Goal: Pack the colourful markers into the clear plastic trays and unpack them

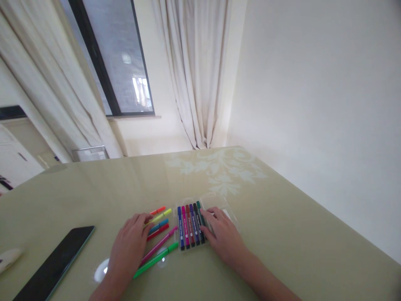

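Observation:
My left hand (130, 240) is on the left, thumb and forefinger closed around the yellow marker (163, 215). Beside its fingers lie an orange marker (158, 210), a blue marker (159, 226) and a red marker (158, 231). Nearer me are a pink marker (159, 246) and a bright green marker (156, 260). A clear plastic marker case (189, 200) lies unfolded, with several dark-capped markers in a row in its left half. My right hand (223, 235) grips its middle, finger and thumb tips on the dark green marker (198, 205); the palm hides part of the case's right half.
A dark phone or tablet (58, 261) lies on the glossy table (103, 188) at the left, with a white mouse-like object (10, 258) beyond it. The table's right edge runs along a white wall (319, 104). Curtains (200, 71) and a window (119, 54) are behind.

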A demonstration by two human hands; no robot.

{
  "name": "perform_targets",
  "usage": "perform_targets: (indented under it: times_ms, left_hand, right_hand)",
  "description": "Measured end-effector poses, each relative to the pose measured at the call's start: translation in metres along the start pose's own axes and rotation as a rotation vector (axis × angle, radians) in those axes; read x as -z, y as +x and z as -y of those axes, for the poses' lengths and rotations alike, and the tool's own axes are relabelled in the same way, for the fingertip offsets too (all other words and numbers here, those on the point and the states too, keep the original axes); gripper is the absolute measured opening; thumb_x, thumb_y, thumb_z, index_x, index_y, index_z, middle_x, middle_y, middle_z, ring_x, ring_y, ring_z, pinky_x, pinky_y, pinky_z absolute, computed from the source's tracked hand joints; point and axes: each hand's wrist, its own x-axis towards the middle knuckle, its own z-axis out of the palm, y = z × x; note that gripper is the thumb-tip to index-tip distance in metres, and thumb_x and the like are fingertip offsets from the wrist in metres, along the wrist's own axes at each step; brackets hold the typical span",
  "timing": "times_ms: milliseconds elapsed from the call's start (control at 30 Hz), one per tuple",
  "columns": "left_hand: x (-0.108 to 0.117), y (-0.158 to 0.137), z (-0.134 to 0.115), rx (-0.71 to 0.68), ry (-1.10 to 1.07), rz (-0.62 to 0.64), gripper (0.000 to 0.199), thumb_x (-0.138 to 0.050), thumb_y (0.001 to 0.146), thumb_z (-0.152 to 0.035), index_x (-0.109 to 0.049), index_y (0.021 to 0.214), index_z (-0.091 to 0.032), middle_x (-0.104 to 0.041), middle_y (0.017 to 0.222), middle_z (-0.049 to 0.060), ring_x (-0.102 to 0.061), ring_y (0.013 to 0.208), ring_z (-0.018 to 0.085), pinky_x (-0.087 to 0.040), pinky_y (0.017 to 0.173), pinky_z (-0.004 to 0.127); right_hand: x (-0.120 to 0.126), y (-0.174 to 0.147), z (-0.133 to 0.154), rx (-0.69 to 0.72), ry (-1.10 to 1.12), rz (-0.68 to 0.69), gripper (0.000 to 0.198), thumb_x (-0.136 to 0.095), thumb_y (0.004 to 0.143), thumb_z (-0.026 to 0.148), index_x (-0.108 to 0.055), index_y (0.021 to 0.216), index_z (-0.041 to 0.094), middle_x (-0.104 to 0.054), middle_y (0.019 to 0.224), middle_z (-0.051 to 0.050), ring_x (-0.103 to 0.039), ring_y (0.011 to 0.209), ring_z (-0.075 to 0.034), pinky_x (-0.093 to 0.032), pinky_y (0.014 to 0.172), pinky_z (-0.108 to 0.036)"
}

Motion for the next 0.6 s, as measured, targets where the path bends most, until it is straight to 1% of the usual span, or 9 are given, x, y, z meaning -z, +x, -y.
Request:
perform_targets:
  times_ms: [67,100,167,200,267,333,433,533,600]
  left_hand:
    - [-0.003,-0.004,-0.012,-0.009,-0.136,-0.072,0.035,-0.045,0.097,-0.047,-0.070,0.107,-0.023,-0.073,0.108,0.007,-0.068,0.102,0.028,-0.054,0.094,0.045]
    - [-0.006,-0.008,-0.022,-0.013,-0.232,-0.074,0.037,-0.046,0.098,-0.049,-0.070,0.109,-0.023,-0.073,0.109,0.007,-0.069,0.100,0.027,-0.056,0.091,0.042]
    - [-0.012,-0.019,-0.044,-0.018,-0.418,-0.014,0.038,-0.047,0.101,-0.051,-0.069,0.114,-0.023,-0.075,0.108,0.006,-0.072,0.094,0.023,-0.060,0.083,0.036]
    - [-0.015,-0.026,-0.055,-0.045,-0.465,0.023,0.036,-0.049,0.101,-0.050,-0.069,0.113,-0.023,-0.075,0.106,0.005,-0.072,0.092,0.022,-0.060,0.080,0.034]
    - [-0.020,-0.038,-0.074,-0.141,-0.513,0.071,0.032,-0.056,0.098,-0.050,-0.070,0.112,-0.024,-0.076,0.101,0.004,-0.072,0.084,0.020,-0.060,0.071,0.029]
    - [-0.022,-0.046,-0.084,-0.174,-0.527,0.070,0.027,-0.061,0.097,-0.046,-0.070,0.111,-0.025,-0.075,0.093,0.001,-0.071,0.077,0.017,-0.060,0.067,0.026]
    - [-0.023,-0.050,-0.084,-0.243,-0.478,0.018,0.021,-0.062,0.097,-0.040,-0.069,0.111,-0.026,-0.075,0.093,0.000,-0.072,0.077,0.015,-0.061,0.069,0.024]
    - [-0.028,-0.050,-0.074,-0.408,-0.373,-0.065,0.022,-0.061,0.099,-0.036,-0.067,0.118,-0.028,-0.075,0.105,0.001,-0.074,0.094,0.016,-0.061,0.084,0.025]
    - [-0.033,-0.051,-0.068,-0.500,-0.300,-0.082,0.024,-0.060,0.100,-0.034,-0.065,0.122,-0.028,-0.075,0.109,0.002,-0.073,0.101,0.017,-0.060,0.090,0.026]
  right_hand:
    - [-0.002,-0.001,0.008,0.028,0.120,-0.011,0.034,-0.057,0.099,0.026,-0.065,0.132,0.025,-0.066,0.122,-0.009,-0.061,0.113,-0.025,-0.047,0.100,-0.036]
    - [-0.002,-0.002,0.013,0.042,0.195,-0.002,0.030,-0.057,0.099,0.028,-0.067,0.128,0.025,-0.068,0.117,-0.008,-0.063,0.108,-0.023,-0.048,0.097,-0.034]
    - [-0.002,-0.003,0.023,0.048,0.348,0.020,0.024,-0.059,0.100,0.032,-0.070,0.119,0.024,-0.070,0.107,-0.005,-0.065,0.095,-0.020,-0.049,0.088,-0.030]
    - [-0.002,-0.004,0.028,0.036,0.417,0.024,0.021,-0.060,0.099,0.033,-0.072,0.114,0.023,-0.071,0.102,-0.004,-0.065,0.089,-0.019,-0.049,0.083,-0.029]
    - [-0.002,-0.006,0.034,-0.001,0.546,0.020,0.017,-0.061,0.098,0.034,-0.072,0.102,0.022,-0.070,0.091,-0.002,-0.062,0.080,-0.017,-0.047,0.074,-0.026]
    - [-0.004,-0.007,0.038,-0.032,0.664,0.018,0.018,-0.062,0.097,0.035,-0.070,0.091,0.020,-0.068,0.082,0.000,-0.060,0.076,-0.016,-0.045,0.069,-0.024]
    - [-0.008,-0.007,0.038,-0.054,0.831,0.032,0.022,-0.063,0.096,0.040,-0.068,0.088,0.019,-0.067,0.082,0.000,-0.061,0.078,-0.016,-0.046,0.071,-0.025]
    - [-0.008,-0.003,0.031,-0.107,0.973,0.013,0.028,-0.058,0.097,0.046,-0.066,0.095,0.019,-0.069,0.086,-0.002,-0.064,0.079,-0.017,-0.048,0.069,-0.026]
    - [-0.003,0.002,0.021,-0.148,0.936,-0.049,0.031,-0.055,0.098,0.048,-0.065,0.099,0.019,-0.071,0.085,-0.003,-0.065,0.076,-0.018,-0.048,0.064,-0.026]
